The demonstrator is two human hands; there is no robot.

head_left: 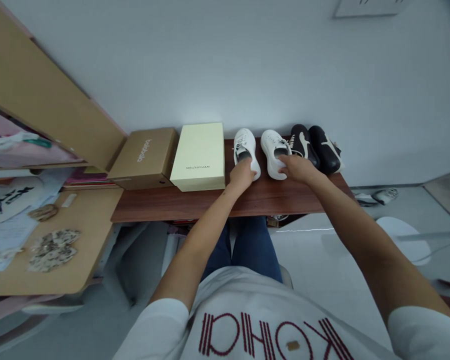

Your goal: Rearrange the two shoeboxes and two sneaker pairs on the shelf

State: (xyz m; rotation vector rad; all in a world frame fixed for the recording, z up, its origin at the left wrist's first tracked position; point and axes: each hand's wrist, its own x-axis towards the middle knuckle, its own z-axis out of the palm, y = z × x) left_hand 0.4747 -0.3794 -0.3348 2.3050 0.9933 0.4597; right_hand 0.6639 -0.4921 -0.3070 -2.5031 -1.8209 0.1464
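Observation:
Two white sneakers stand a little apart on a reddish-brown wooden shelf top [195, 202], toes toward the wall. My left hand [241, 173] grips the heel of the left white sneaker [245, 140], its fingers partly inside the opening. At the other one, the right white sneaker [272, 145], my right hand [295, 167] holds the heel collar in the same way. Just right of that sneaker sits a pair of dark shoes, a dark shoe with white marks [302, 140] and its dark mate [324, 150]. My fingertips inside the sneakers are hidden.
Left of the sneakers are a pale yellow shoebox [200, 150] and a brown shoebox [146, 152]. A wooden desk [86, 240] with papers and a patterned scrunchie [54, 250] adjoins at left. More shoes [384, 196] lie on the floor at right, near a white round object [403, 240].

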